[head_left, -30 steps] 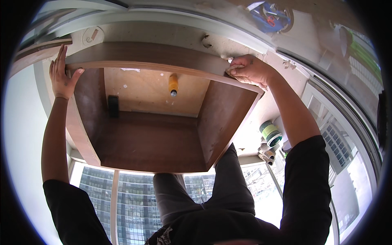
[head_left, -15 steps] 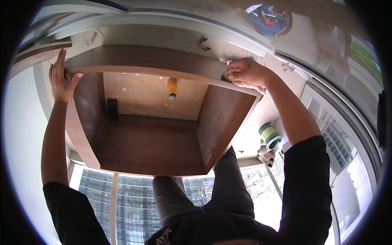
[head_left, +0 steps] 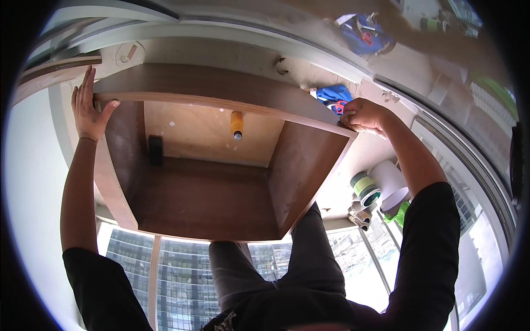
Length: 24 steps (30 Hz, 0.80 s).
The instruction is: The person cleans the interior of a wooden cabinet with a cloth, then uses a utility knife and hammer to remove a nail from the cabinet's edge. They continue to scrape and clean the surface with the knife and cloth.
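Note:
An open brown wooden cabinet box (head_left: 210, 201) stands before me with its hollow side facing up toward me. My left hand (head_left: 91, 113) rests on its far left corner, fingers and thumb spread over the edge. At the far right corner my right hand (head_left: 364, 116) is closed on a pale cloth (head_left: 349, 118) against the top board, most of it hidden under the fingers. Inside the box, a yellow bottle with a grey tip (head_left: 237, 124) and a small black block-shaped object (head_left: 155, 150) are by the light back panel.
Behind the right corner lies a blue bag (head_left: 333, 92) with red-handled tools. To the right are a green-banded roll (head_left: 364, 186), a white cylindrical container (head_left: 391, 185), something bright green (head_left: 398, 214) and a bundle of brownish gloves or rolls (head_left: 360, 216). Windows and a glass door frame surround the space.
My right hand has slid right along the top board with the cloth to the corner, uncovering the blue bag. The left hand keeps its place on the cabinet; the view has shifted slightly.

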Each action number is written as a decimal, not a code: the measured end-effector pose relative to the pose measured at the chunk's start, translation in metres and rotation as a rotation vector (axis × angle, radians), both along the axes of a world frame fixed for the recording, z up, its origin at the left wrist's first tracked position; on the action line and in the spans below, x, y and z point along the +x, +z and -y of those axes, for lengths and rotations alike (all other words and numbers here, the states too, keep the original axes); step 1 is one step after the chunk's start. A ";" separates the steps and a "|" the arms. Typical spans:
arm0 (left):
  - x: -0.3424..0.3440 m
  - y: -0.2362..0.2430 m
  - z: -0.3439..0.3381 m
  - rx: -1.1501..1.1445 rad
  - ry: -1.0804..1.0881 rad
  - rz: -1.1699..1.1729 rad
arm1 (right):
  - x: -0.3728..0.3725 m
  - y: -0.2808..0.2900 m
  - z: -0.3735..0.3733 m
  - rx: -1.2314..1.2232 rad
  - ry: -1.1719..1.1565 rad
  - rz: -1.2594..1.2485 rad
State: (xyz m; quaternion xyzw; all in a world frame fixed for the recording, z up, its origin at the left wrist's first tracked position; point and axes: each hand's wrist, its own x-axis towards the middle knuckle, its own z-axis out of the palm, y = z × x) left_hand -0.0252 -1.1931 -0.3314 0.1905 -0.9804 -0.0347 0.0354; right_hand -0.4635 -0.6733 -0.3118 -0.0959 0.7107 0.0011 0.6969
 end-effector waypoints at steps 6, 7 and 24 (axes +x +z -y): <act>0.001 0.003 -0.002 0.006 -0.001 0.000 | 0.032 0.020 0.063 -0.166 -0.114 0.101; 0.003 0.002 -0.001 0.002 -0.002 -0.001 | 0.031 0.022 0.057 -0.174 -0.092 0.073; -0.002 0.001 -0.002 -0.011 -0.008 0.005 | 0.020 0.015 0.016 -0.288 -0.067 0.082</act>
